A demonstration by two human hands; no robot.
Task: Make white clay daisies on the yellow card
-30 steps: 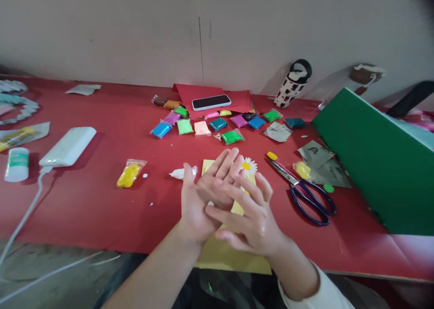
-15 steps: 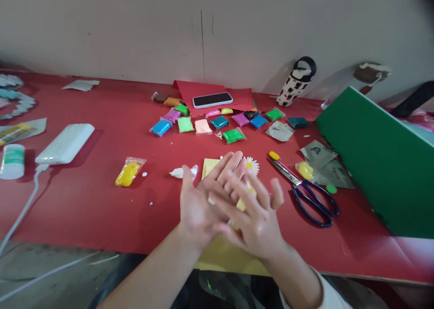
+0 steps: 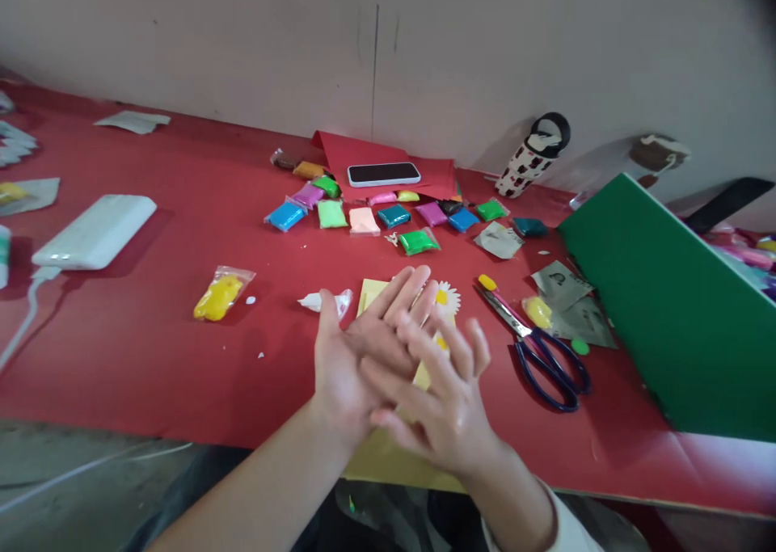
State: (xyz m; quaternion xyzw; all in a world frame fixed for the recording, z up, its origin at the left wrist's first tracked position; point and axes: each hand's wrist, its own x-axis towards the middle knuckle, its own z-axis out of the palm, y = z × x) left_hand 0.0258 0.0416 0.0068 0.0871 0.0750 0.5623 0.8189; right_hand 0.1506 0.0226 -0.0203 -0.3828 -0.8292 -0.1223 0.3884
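My left hand (image 3: 345,366) lies palm up with its fingers stretched out, above the yellow paper (image 3: 403,459) at the table's front edge. Over that palm is my right hand (image 3: 454,410), fingers spread, its index fingertip against the palm. Whether a small piece sits under that fingertip is hidden. White daisy-like flowers with yellow centres (image 3: 452,300) show on the paper behind my fingers. An opened packet of white clay (image 3: 343,303) lies just beyond my left thumb. Farther left is a bag of yellow clay (image 3: 219,296).
Scissors (image 3: 549,366) lie to the right, near paper packets (image 3: 582,322) and a green box (image 3: 672,326). Several coloured clay packets (image 3: 364,221) lie at the back below a phone (image 3: 384,174). A patterned bottle (image 3: 525,168) leans by the wall; a white power bank (image 3: 97,233) is left.
The view has shifted slightly. My right index finger has slid over my left palm toward the wrist, and the white speck seen at its tip earlier no longer shows.
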